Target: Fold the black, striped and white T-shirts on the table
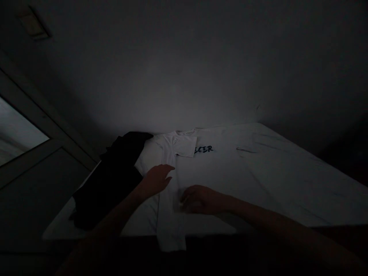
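A white T-shirt [215, 172] with dark lettering lies spread on the table [293, 184]. Its left side is folded inward as a long strip, the sleeve lying over part of the lettering, and the strip's lower end hangs past the front edge. My left hand [156, 178] is over the strip's left edge, thumb and fingers apart, holding nothing. To its right, my right hand [198, 199] is at the lower part of the shirt, fingers curled and slightly blurred; whether cloth is between them is hard to tell in the dim light.
Black clothing [112, 184] is heaped on the table's left part. Behind the table rises a plain wall [184, 69]. A door [31, 168] with a glass pane is at the left, and a small plate [33, 25] is high on the wall.
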The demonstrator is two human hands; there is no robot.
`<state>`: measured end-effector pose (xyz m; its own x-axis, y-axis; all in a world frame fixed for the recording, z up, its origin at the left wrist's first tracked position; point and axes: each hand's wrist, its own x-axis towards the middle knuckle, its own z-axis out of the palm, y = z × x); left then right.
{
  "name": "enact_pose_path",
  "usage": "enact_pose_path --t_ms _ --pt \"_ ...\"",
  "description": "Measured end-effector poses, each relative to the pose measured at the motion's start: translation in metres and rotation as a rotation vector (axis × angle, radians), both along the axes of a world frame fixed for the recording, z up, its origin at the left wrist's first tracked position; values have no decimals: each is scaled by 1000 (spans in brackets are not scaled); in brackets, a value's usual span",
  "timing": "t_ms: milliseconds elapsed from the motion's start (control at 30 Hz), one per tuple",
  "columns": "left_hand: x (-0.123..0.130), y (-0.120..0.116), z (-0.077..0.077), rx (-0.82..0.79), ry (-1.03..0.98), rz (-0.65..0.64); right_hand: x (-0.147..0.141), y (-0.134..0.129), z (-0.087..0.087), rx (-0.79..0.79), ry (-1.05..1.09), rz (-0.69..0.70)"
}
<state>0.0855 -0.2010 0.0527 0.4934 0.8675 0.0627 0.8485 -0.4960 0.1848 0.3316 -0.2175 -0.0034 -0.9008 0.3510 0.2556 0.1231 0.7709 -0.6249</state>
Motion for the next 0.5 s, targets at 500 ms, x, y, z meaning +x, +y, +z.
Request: enact_pose_path --t_ms 500 --pt "253 279 -54 -41 -198 -195 230 247 4 79 -477 -1661"
